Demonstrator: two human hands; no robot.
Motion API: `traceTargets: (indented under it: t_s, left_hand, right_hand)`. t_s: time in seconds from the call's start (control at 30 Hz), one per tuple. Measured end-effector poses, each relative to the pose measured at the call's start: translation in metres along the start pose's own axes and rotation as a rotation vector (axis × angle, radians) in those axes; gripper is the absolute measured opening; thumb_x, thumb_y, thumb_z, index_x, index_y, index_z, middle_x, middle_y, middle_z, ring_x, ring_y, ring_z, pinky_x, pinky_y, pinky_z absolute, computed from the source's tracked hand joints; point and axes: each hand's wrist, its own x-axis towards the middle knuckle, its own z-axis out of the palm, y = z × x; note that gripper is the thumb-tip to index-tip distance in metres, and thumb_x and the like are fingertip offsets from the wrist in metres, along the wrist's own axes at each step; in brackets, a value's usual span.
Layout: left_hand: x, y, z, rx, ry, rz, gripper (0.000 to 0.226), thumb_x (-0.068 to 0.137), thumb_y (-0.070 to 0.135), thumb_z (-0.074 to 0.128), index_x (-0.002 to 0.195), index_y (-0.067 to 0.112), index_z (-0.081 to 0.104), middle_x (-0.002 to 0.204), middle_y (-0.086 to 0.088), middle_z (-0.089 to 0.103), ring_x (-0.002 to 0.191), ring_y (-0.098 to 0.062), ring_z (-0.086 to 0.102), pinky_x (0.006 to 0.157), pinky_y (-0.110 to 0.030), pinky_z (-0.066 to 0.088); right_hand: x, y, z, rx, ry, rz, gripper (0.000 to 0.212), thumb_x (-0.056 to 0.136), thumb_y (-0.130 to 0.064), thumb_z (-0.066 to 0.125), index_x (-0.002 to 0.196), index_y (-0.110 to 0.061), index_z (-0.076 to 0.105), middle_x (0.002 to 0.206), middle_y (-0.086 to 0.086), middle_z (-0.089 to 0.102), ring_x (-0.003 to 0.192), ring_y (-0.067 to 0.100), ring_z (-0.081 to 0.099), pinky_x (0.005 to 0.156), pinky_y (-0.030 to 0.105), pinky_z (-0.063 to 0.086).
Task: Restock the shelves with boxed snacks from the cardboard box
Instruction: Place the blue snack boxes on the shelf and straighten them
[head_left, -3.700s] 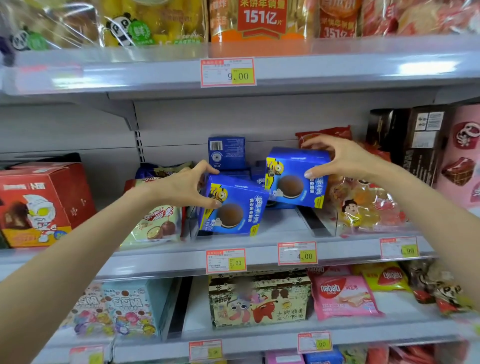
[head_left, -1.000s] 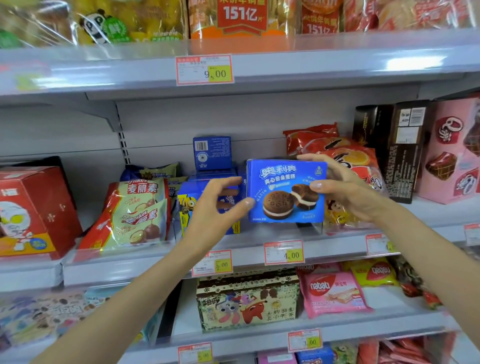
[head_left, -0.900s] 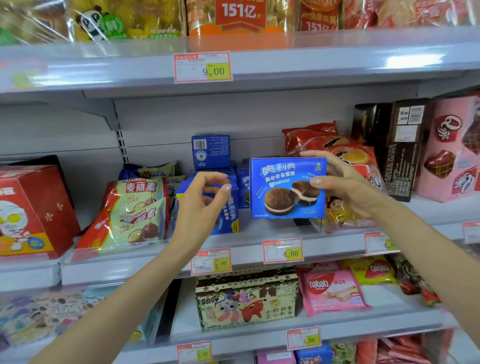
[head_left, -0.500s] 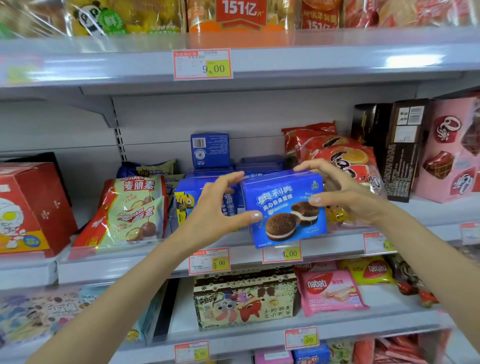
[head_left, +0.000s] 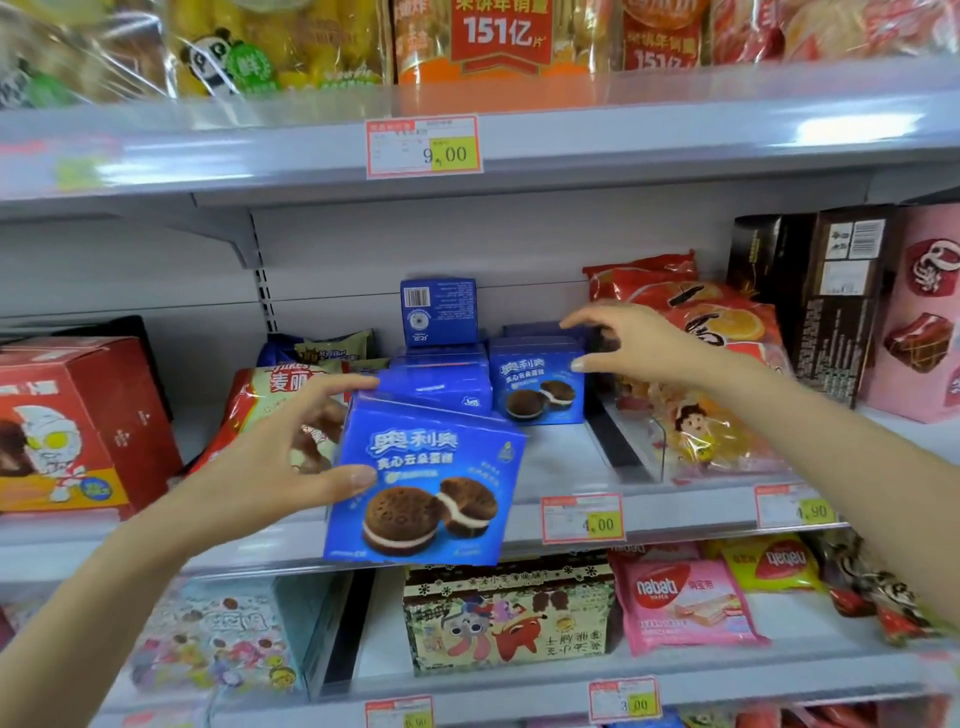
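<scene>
The left arm reaches up from the lower left with the wrist bent back. The left hand (head_left: 280, 462) grips a blue snack box (head_left: 431, 483) by its left side, thumb laid flat on the front face and fingers hooked over the top edge. This box is tilted, its right end lower, and hangs in front of the front edge of the middle shelf (head_left: 566, 467), covering part of the rail.

The right arm comes in from the lower right, stretched toward the back of the same shelf. The right hand (head_left: 639, 348) arches over the top right corner of a second blue box (head_left: 537, 382), which stands upright well back from the front edge. The thumb tip touches the box's right edge and the fingers curve apart above it; whether they truly clasp it cannot be told.

More blue boxes (head_left: 441, 382) lie flat just left of it, and a small one (head_left: 439, 312) stands behind.
</scene>
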Motion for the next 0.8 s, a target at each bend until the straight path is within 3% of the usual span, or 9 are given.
traceTargets:
  t_s: [0.13, 0.27, 0.57, 0.7, 0.8]
  left_hand:
    - [-0.013, -0.014, -0.009, -0.006, 0.090, -0.056, 0.085, 0.034, 0.090, 0.059, 0.112, 0.060, 0.043, 0.104, 0.005, 0.065, 0.086, -0.010, 0.063, 0.071, -0.024, 0.053]
    - [-0.019, -0.028, -0.007, -0.123, 0.163, -0.077, 0.077, 0.039, 0.086, 0.064, 0.110, 0.059, 0.048, 0.107, 0.000, 0.065, 0.096, -0.023, 0.065, 0.082, -0.053, 0.053]
    - [-0.019, -0.035, 0.002, -0.191, 0.209, -0.094, 0.079, 0.037, 0.088, 0.062, 0.107, 0.054, 0.051, 0.110, -0.005, 0.064, 0.097, -0.019, 0.065, 0.080, -0.037, 0.055]
    - [-0.016, -0.031, 0.004, -0.182, 0.224, -0.124, 0.089, 0.033, 0.091, 0.057, 0.109, 0.046, 0.047, 0.108, -0.002, 0.065, 0.096, -0.016, 0.065, 0.075, -0.025, 0.054]
    - [-0.018, -0.031, 0.003, -0.192, 0.230, -0.116, 0.091, 0.033, 0.092, 0.057, 0.109, 0.044, 0.048, 0.106, 0.000, 0.066, 0.094, -0.012, 0.066, 0.069, -0.018, 0.055]
  right_hand:
    - [0.042, 0.008, 0.021, -0.158, -0.170, 0.041, 0.070, 0.081, -0.036, 0.071, 0.140, -0.020, 0.038, 0.140, 0.008, 0.042, 0.125, 0.024, 0.041, 0.103, 0.034, 0.036]
    - [0.062, 0.006, 0.031, -0.109, -0.318, 0.147, 0.077, 0.078, -0.039, 0.073, 0.142, -0.022, 0.032, 0.140, 0.007, 0.041, 0.122, 0.024, 0.044, 0.098, 0.034, 0.040]
    - [0.067, 0.009, 0.034, -0.057, -0.324, 0.203, 0.067, 0.070, -0.046, 0.077, 0.125, -0.027, 0.043, 0.124, 0.005, 0.047, 0.109, 0.023, 0.048, 0.096, 0.042, 0.044]
    - [0.063, 0.006, 0.029, -0.065, -0.356, 0.202, 0.074, 0.067, -0.052, 0.076, 0.129, -0.030, 0.041, 0.131, 0.004, 0.042, 0.116, 0.023, 0.045, 0.099, 0.041, 0.042]
    - [0.057, 0.000, 0.022, -0.046, -0.381, 0.177, 0.075, 0.071, -0.047, 0.076, 0.134, -0.026, 0.041, 0.136, 0.001, 0.044, 0.118, 0.021, 0.046, 0.099, 0.034, 0.041]
